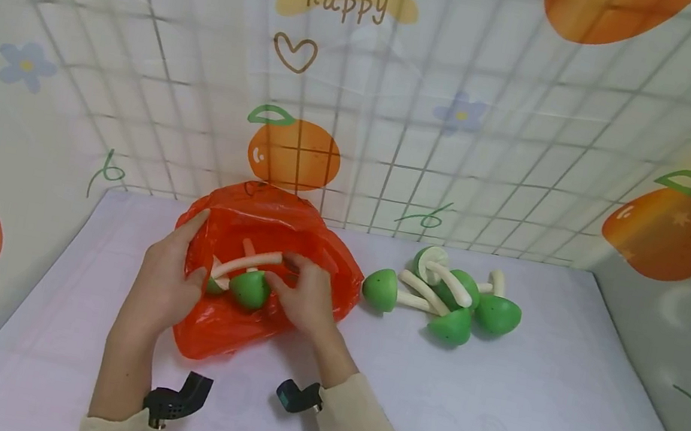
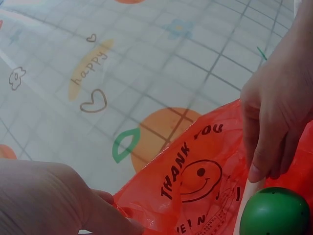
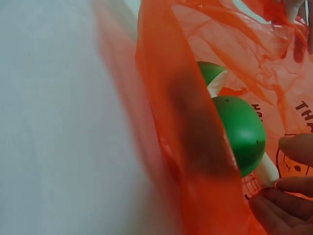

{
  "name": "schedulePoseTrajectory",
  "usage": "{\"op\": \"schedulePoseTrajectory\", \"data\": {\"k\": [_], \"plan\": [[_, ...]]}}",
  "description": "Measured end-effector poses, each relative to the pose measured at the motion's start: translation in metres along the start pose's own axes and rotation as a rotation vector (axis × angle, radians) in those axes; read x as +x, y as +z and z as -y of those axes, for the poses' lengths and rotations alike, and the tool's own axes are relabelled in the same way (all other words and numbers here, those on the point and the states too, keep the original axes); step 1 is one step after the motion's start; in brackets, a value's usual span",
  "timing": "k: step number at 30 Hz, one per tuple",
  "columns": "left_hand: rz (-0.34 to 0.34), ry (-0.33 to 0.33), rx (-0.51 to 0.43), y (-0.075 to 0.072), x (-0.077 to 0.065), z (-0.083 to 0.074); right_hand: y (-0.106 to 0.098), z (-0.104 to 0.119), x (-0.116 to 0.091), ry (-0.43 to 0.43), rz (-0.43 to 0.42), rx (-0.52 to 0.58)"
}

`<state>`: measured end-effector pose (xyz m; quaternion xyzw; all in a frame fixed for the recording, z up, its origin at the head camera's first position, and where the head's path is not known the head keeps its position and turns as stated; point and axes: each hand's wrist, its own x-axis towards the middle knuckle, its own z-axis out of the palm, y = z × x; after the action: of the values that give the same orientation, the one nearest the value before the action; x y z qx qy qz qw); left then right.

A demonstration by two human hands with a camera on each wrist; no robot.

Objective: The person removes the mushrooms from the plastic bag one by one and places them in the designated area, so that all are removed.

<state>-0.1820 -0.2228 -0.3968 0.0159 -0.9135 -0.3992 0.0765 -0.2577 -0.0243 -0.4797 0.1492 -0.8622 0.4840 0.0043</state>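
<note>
A red plastic bag (image 1: 228, 341) lies with its mouth spread, and green-capped toy mushrooms with pale stems are inside it. My left hand (image 1: 170, 278) grips the bag's left rim; the left wrist view shows that hand (image 2: 58, 196) at the bag's edge. Reaching into the mouth, my right hand (image 1: 308, 293) pinches a pale stem (image 1: 259, 260) near its end. One green cap (image 1: 251, 290) sits just below those fingers, and the right wrist view shows a cap (image 3: 240, 132) beside the bag's wall. Part of another cap (image 3: 211, 72) shows behind it.
To the bag's right, a loose cluster of several green-capped mushrooms (image 1: 450, 326) lies on the white tabletop (image 1: 522, 428). Behind the table hangs a printed sheet (image 1: 392, 139) over a wire grid. Side walls stand left and right.
</note>
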Motion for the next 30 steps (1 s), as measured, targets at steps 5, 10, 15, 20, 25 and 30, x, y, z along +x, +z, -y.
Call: {"op": "schedulePoseTrajectory", "data": {"k": [5, 10, 15, 20, 25, 30], "plan": [[0.003, -0.012, 0.003, -0.001, 0.000, 0.001, 0.000, 0.006, -0.003, -0.050, -0.049, -0.001], [0.005, -0.008, 0.003, -0.001, -0.001, 0.001, 0.002, 0.010, -0.004, -0.081, -0.071, 0.023], [0.004, -0.008, 0.000, -0.001, -0.001, 0.000, 0.005, 0.014, -0.006, -0.114, -0.094, 0.059], [0.003, -0.012, 0.005, -0.001, 0.000, 0.000, 0.007, 0.021, -0.009, -0.121, -0.121, 0.073], [0.005, -0.002, 0.001, -0.001, 0.000, 0.000, 0.008, 0.029, -0.013, -0.135, -0.129, 0.072], [0.005, 0.007, 0.002, -0.002, -0.001, 0.000, 0.009, 0.036, -0.019, -0.132, -0.103, 0.064]]}}
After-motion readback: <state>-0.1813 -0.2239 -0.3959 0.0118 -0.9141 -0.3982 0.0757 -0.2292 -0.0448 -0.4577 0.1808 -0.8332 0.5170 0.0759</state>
